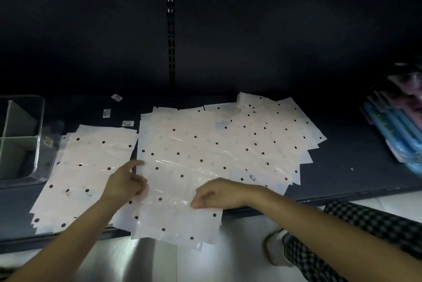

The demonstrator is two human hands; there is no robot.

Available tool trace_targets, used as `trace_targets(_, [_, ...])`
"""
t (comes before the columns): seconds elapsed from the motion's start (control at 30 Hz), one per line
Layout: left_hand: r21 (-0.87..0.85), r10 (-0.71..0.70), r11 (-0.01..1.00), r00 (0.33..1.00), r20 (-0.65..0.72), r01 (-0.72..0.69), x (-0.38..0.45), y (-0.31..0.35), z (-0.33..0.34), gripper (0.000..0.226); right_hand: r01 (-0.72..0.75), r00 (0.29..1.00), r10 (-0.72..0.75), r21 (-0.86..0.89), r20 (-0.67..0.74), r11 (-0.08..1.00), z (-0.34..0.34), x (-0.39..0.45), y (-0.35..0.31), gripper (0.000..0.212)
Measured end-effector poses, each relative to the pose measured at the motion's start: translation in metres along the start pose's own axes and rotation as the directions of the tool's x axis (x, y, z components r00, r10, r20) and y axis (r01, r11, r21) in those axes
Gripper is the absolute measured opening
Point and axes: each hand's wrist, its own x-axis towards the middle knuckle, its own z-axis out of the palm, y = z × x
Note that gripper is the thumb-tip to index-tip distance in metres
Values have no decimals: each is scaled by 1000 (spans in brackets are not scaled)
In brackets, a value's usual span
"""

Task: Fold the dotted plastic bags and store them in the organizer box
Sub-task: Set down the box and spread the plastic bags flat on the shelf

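Several white plastic bags with dark dots lie spread over a dark shelf [342, 167]. The top bag [182, 167] in the middle overhangs the shelf's front edge. My left hand [125, 182] is at that bag's left edge, index finger stretched out, the other fingers curled at the edge. My right hand [217, 193] pinches the bag near its lower right part. A second pile of dotted bags [91, 167] lies to the left, and more fan out at the back right [274, 126]. The clear organizer box [21, 137] with dividers stands at the far left.
Blue and pink packaged goods [397, 126] lie at the shelf's right end. Small labels [106, 113] dot the shelf behind the bags. A slotted upright [170, 30] runs up the dark back wall. A checked trouser leg [356, 224] and pale floor [239, 259] are below.
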Motion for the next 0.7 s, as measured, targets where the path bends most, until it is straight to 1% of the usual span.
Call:
trace_targets(0.03, [146, 64, 987, 998, -12, -61, -4, -3, 4, 40, 12, 983, 2, 76, -183, 997, -6, 2, 6, 36])
trace_targets(0.07, [279, 151, 951, 988, -45, -132, -9, -4, 8, 36, 19, 919, 18, 90, -393, 996, -14, 5, 16, 32])
trace_targets(0.1, [399, 284, 887, 956, -74, -233, -12, -5, 12, 34, -33, 817, 42, 27, -575, 999, -26, 7, 27, 34])
trace_targets(0.13, [496, 439, 793, 897, -60, -355, -15, -7, 17, 31, -153, 711, 76, -48, -700, 987, -39, 7, 40, 40])
trace_targets(0.17, [568, 577, 669, 817, 8, -479, -19, -8, 24, 32, -300, 621, 134, -75, -773, 951, -51, 6, 54, 49])
trace_targets(0.2, [639, 663, 524, 741, 109, -563, -23, -9, 32, 41, -430, 547, 214, -52, -809, 901, -63, 3, 67, 57])
trace_targets(0.23, [693, 687, 382, 689, 230, -611, -25, -11, 39, 53, -525, 491, 299, -5, -818, 851, -71, 1, 81, 62])
trace_targets(0.27, [725, 665, 283, 673, 324, -628, -26, -13, 45, 60, -590, 452, 368, 37, -812, 806, -76, -2, 92, 64])
trace_targets(0.3, [742, 627, 226, 677, 384, -631, -26, -16, 51, 64, -630, 435, 406, 51, -804, 775, -78, -5, 102, 60])
trace_targets(0.33, [758, 572, 208, 706, 418, -618, -26, -17, 56, 66, -642, 434, 397, 31, -809, 766, -77, -8, 109, 51])
trace_targets(0.37, [772, 504, 225, 749, 430, -594, -26, -17, 61, 66, -633, 433, 349, -5, -831, 774, -75, -9, 115, 41])
trace_targets(0.4, [783, 450, 256, 787, 423, -567, -25, -15, 66, 68, -612, 411, 293, -23, -864, 791, -72, -11, 120, 33])
trace_targets(0.43, [788, 410, 289, 814, 411, -544, -22, -13, 70, 71, -586, 363, 258, -4, -895, 810, -70, -12, 124, 29])
trace_targets(0.5, [791, 348, 354, 855, 385, -500, -10, -8, 74, 78, -543, 262, 285, 103, -922, 833, -69, -15, 126, 25])
trace_targets(0.57, [793, 283, 404, 887, 365, -456, -1, -10, 78, 75, -471, 188, 337, 216, -923, 855, -72, -18, 121, 22])
trace_targets(0.6, [795, 265, 416, 896, 357, -441, 3, -8, 79, 73, -416, 159, 331, 240, -930, 877, -74, -19, 115, 22])
trace_targets(0.63, [789, 249, 442, 904, 348, -426, 5, -4, 77, 73, -351, 154, 298, 230, -942, 908, -74, -19, 105, 23])
trace_targets(0.67, [764, 239, 499, 913, 331, -408, 5, 3, 75, 76, -273, 184, 245, 190, -952, 943, -73, -18, 93, 24])
trace_targets(0.7, [710, 264, 582, 918, 295, -396, 3, 12, 73, 80, -176, 250, 175, 133, -952, 975, -70, -16, 80, 24])
